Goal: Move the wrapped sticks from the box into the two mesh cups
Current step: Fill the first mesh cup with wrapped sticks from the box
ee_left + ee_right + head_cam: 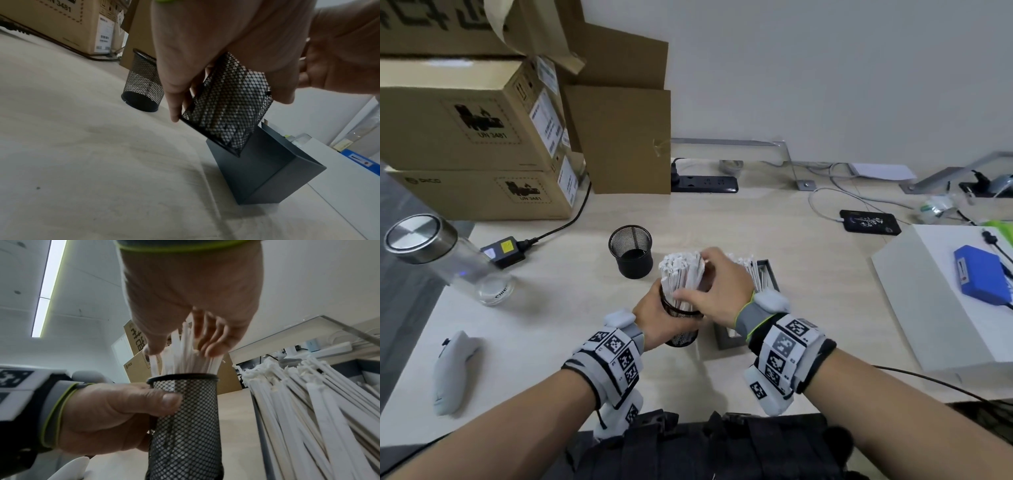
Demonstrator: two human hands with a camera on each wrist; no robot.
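My left hand (650,318) grips a black mesh cup (681,320) at the middle of the desk. In the left wrist view this cup (226,105) is tilted and lifted off the desk, in front of the grey box (267,175). A bundle of white wrapped sticks (683,274) stands in the cup. My right hand (722,284) holds the bundle from above, thumb on one side and fingers (211,348) on the other. More wrapped sticks (308,402) lie in the grey box (768,274) on the right. The second mesh cup (631,251) stands behind, with no sticks in it.
Stacked cardboard boxes (469,130) fill the back left. A glass bottle (431,253), a power adapter (505,250) and a white controller (452,370) lie on the left. A white box (928,308) carrying a blue pack (983,274) is on the right; a power strip (705,183) and cables run along the back.
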